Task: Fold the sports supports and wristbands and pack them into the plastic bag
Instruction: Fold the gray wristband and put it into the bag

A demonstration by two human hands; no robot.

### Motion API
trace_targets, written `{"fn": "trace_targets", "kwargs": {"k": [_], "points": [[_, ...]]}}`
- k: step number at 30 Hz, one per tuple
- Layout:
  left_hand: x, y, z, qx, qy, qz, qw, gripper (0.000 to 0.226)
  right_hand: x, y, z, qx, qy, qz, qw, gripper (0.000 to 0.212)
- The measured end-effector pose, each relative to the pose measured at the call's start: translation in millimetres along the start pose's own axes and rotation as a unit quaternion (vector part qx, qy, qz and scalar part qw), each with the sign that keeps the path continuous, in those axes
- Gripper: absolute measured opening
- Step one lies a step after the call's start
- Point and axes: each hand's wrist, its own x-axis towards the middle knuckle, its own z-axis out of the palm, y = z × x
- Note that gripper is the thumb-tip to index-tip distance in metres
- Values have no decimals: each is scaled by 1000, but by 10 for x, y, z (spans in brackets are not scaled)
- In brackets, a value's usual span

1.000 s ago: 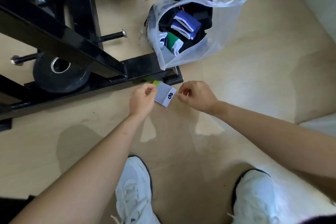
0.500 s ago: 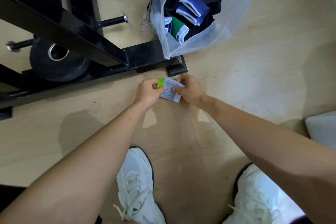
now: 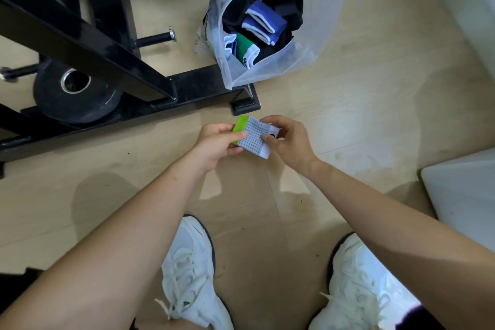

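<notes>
Wristband [image 3: 253, 138] between left hand [image 3: 217, 143] and right hand [image 3: 290, 142]

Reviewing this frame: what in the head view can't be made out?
- Wristband: the logo end is partly covered by the right hand, part of the green end by the left hand; the underside faces away.
- Plastic bag: the black items inside merge into one dark mass, so their number is unclear.
- White object: cut off by the right edge, so it can't be identified.
</notes>
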Motion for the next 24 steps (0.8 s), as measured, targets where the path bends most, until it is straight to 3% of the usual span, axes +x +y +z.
{"fn": "trace_targets", "kwargs": {"k": [3,6,10,14,17,19,21,24], "points": [[-32,23,10,-77,-12,-13,997,11,-44,51,-4,-139,3,-139,980,29],[-20,52,-18,-129,-18,-27,991,12,-70,77,-33,-181,-21,-224,957,29],[-38,88,-22,-78,-33,-20,996,30,-77,104,-26,-235,-64,-272,931,34],[-30,24,26,-8,7,16,1000,27,-97,124,-28,-279,-108,-281,912,40],[-5,-14,11,19,18,28,999,28,-164,95,-8,-240,-97,-217,941,33],[-9,-25,-12,38,-2,35,999,33,-154,23,3,-141,-68,-86,984,20],[-16,-15,-29,64,-27,45,997,34,-114,-23,-9,-45,-76,15,996,14],[-20,41,-47,110,-61,58,990,35,-80,-84,-37,9,-132,23,991,16]]}}
